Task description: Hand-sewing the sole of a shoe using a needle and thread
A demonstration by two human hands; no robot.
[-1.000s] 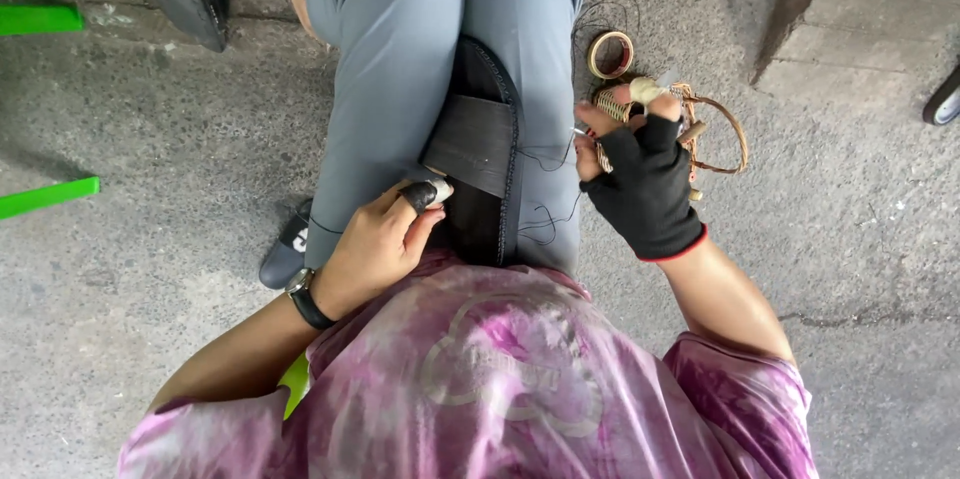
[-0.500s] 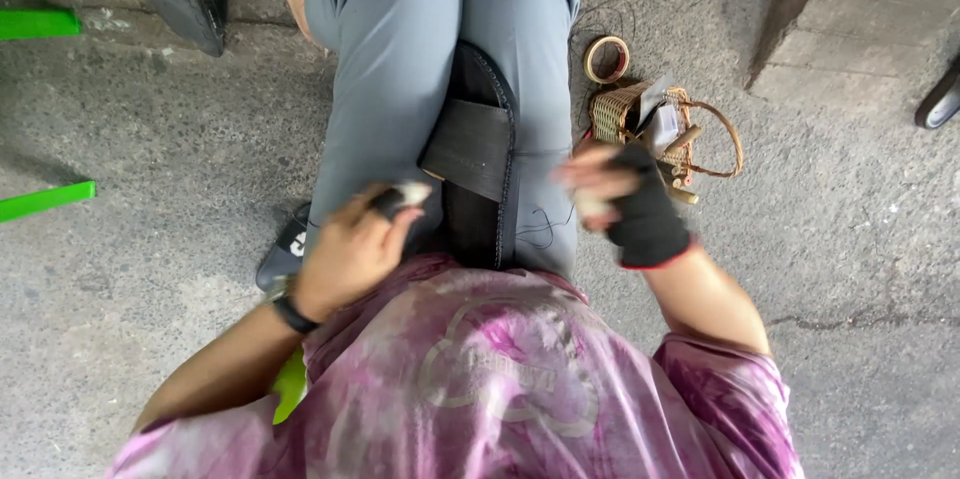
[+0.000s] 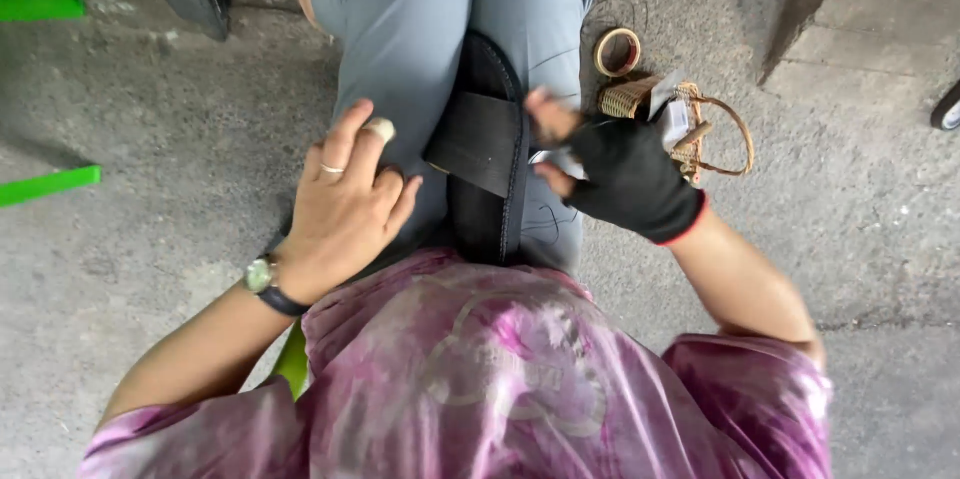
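**Sandal on your lap, hands on both sides of it**

Sandal (image 3: 487, 154), black with a broad strap, lies along your grey-trousered legs (image 3: 400, 29), toe pointing away from you, between your two hands.

Going left to right: two green bars (image 3: 45, 184) lie at the left edge of the concrete floor (image 3: 150, 119). Your left hand (image 3: 345, 204), with a ring and a wristwatch (image 3: 262, 277), rests on your left thigh just beside the sandal; its fingers are loosely curled, and the index tip wears a pale cap (image 3: 379, 128). It holds nothing you can make out.

Your right hand (image 3: 620, 174), in a black fingerless glove, sits at the sandal's right edge. Its bare fingertips pinch something small and pale; what it is cannot be told.

Behind that hand, on the floor, stands a small woven basket (image 3: 690, 124) with a looped handle. Pale pieces show inside it, too hidden to name. A tape ring (image 3: 617, 52) lies just beyond the basket.
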